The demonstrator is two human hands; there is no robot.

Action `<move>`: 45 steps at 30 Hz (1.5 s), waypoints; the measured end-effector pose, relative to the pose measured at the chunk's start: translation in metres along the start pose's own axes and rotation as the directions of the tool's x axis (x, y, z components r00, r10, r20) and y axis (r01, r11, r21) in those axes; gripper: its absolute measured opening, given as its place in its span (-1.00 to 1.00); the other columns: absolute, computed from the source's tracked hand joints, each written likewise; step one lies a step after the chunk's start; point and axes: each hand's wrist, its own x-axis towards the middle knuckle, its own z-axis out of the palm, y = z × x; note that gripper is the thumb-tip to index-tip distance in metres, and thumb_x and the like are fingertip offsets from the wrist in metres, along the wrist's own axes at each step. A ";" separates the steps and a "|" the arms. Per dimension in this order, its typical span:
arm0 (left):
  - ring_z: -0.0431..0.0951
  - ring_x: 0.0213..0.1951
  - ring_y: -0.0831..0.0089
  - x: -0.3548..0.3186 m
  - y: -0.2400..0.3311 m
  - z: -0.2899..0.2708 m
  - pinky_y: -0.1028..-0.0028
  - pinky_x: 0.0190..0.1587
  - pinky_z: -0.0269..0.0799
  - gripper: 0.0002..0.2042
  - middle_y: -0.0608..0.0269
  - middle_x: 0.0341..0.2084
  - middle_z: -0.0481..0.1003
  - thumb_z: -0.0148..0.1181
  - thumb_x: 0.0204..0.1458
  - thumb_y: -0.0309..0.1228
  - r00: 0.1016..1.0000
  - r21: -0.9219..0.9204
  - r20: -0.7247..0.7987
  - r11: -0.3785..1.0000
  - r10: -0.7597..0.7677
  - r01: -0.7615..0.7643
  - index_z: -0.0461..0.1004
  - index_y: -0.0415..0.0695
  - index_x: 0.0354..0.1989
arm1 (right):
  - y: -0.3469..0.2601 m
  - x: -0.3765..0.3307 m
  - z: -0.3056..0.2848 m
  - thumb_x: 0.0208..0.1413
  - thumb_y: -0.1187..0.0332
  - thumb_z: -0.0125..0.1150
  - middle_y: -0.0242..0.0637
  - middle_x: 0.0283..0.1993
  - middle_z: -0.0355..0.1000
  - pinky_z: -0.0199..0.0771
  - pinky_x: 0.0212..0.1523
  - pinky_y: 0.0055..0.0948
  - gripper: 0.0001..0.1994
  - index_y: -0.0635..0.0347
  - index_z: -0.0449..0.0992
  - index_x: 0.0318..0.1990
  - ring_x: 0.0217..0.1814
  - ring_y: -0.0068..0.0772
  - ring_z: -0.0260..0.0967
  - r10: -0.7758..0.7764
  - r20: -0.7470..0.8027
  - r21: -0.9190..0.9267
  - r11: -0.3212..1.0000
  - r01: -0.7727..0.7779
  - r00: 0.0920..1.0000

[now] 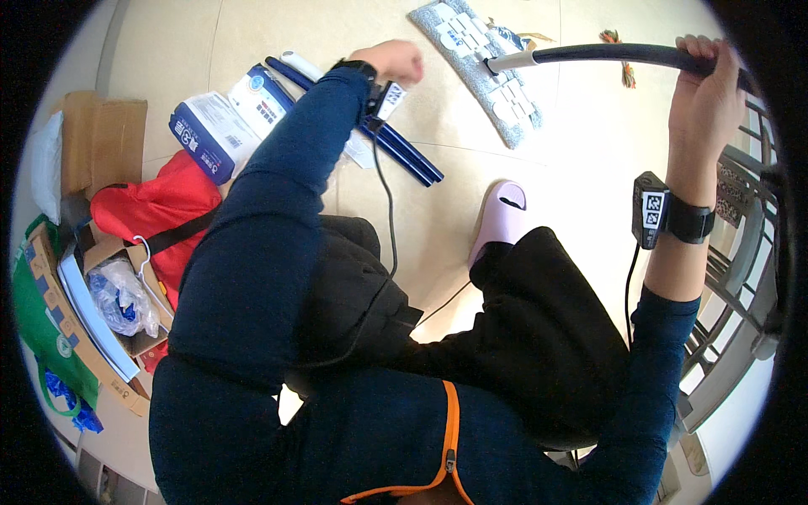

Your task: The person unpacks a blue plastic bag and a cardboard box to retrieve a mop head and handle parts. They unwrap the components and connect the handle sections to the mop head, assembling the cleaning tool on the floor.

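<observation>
My right hand is wrapped round the black handle of a mop, at the upper right. The handle runs left through a pale collar to the flat mop head, a grey fluffy pad with white plates, which lies on the floor. Further left, my left hand is curled into a loose fist, slightly blurred, apart from the mop. Nothing sticks out of it. Dark blue poles lie on the floor under my left forearm, partly hidden by it. Each wrist wears a black strap with a small cabled box.
A blue and white package lies left of my left arm, near a red bag and an open carton with plastic inside. A purple slipper is on my foot. A frayed rope lies beyond the handle; grey rails stand at right.
</observation>
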 end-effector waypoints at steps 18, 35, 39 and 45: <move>0.55 -0.17 0.17 -0.110 -0.035 -0.004 0.29 -0.11 0.50 -0.82 0.14 -0.34 0.53 0.42 -0.21 -0.44 0.997 0.554 0.051 0.832 -0.050 0.014 0.56 -0.07 -0.40 | 0.135 -0.142 -0.044 0.11 0.02 0.25 0.07 -0.24 0.58 0.54 -0.06 -0.13 -0.55 0.34 0.64 -0.27 -0.15 0.04 0.56 0.892 0.339 -0.857 0.162 0.490 0.299; 0.57 -0.19 0.14 -0.151 0.031 0.007 0.19 -0.12 0.47 -0.78 0.14 -0.35 0.53 0.28 -0.05 -0.44 0.944 0.465 0.170 0.822 0.282 -0.329 0.49 -0.09 -0.19 | 0.133 -0.147 0.021 0.19 -0.09 0.12 0.05 -0.18 0.58 0.47 0.02 -0.08 -0.47 0.31 0.64 -0.23 -0.07 0.08 0.51 0.798 0.573 -0.799 0.493 0.345 0.187; 0.54 -0.14 0.23 -0.151 0.085 -0.037 0.18 0.01 0.37 -0.77 0.26 -0.34 0.53 0.33 -0.11 -0.41 0.923 0.397 -0.066 0.859 0.379 -0.324 0.53 0.00 -0.24 | 0.102 -0.146 0.056 0.30 -0.15 -0.04 0.07 0.03 0.50 0.49 -0.02 -0.12 -0.35 0.36 0.36 0.17 -0.11 0.02 0.53 0.696 0.707 -0.701 0.714 -0.006 0.127; 0.48 0.03 0.35 -0.156 0.192 -0.163 0.01 0.32 0.05 -0.78 0.35 -0.21 0.50 0.28 0.00 -0.38 0.307 0.834 -0.497 0.545 0.811 -0.090 0.52 0.11 -0.15 | 0.025 -0.088 0.092 0.31 0.09 0.03 -0.11 -0.36 0.46 0.45 -0.31 -0.24 -0.65 0.24 0.38 -0.07 -0.38 -0.21 0.44 0.496 0.574 -0.570 0.813 -0.117 0.652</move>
